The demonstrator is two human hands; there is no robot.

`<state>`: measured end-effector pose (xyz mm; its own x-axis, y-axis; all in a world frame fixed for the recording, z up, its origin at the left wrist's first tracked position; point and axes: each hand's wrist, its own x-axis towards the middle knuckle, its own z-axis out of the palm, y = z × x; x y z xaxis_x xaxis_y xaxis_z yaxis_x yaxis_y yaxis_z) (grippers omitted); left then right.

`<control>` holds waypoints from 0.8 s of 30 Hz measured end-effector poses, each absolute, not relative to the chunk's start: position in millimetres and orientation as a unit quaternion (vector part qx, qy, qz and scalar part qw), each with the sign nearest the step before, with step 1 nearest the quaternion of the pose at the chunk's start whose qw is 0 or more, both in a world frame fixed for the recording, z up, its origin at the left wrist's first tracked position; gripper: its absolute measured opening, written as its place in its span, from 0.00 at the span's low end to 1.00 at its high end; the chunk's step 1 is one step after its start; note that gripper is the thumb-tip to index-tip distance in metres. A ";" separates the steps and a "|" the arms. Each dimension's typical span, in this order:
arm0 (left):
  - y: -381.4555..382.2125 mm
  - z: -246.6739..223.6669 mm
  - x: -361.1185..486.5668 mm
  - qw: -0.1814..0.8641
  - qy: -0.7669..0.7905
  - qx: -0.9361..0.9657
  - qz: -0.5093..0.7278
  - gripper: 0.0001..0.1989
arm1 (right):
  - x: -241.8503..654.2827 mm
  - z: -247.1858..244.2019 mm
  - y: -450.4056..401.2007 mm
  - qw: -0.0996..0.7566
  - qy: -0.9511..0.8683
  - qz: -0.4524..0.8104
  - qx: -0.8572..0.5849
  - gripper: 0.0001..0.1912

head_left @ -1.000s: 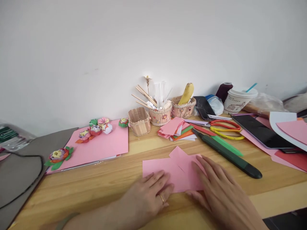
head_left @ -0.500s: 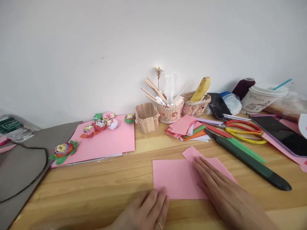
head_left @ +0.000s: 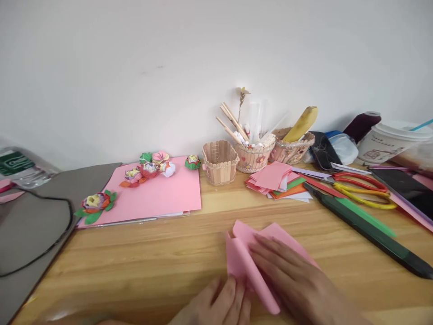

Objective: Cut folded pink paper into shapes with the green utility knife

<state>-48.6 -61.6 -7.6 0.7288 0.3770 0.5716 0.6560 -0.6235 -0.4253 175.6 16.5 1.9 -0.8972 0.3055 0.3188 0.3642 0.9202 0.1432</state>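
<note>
Head view: both hands (head_left: 270,289) fold pink paper (head_left: 246,264).

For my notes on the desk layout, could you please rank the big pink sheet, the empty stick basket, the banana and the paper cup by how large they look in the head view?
1. Big pink sheet, by far the largest.
2. Paper cup, though the frame edge cuts it off.
3. Empty stick basket.
4. Banana, only partly showing above its basket, so its place is unsure.

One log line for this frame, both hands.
left hand: lifting edge of pink paper sheet | right hand: flat on it | wooden table
</note>
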 end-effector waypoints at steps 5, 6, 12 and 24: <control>-61.5 -1.5 -50.3 0.336 -0.301 -0.867 -0.214 0.08 | 185.0 9.2 31.5 0.195 -0.936 -0.165 -0.242 0.21; -59.9 0.0 -48.1 0.332 -0.306 -0.863 -0.226 0.07 | 189.1 10.2 32.1 0.189 -0.934 -0.169 -0.250 0.21; -48.2 3.0 -35.9 0.262 -0.359 -0.853 -0.273 0.06 | 217.6 2.1 18.7 0.124 -0.928 -0.173 -0.305 0.22; -46.8 -3.8 -39.9 0.244 -0.319 -0.880 -0.253 0.09 | 244.6 15.3 17.9 0.228 -0.908 -0.123 -0.329 0.32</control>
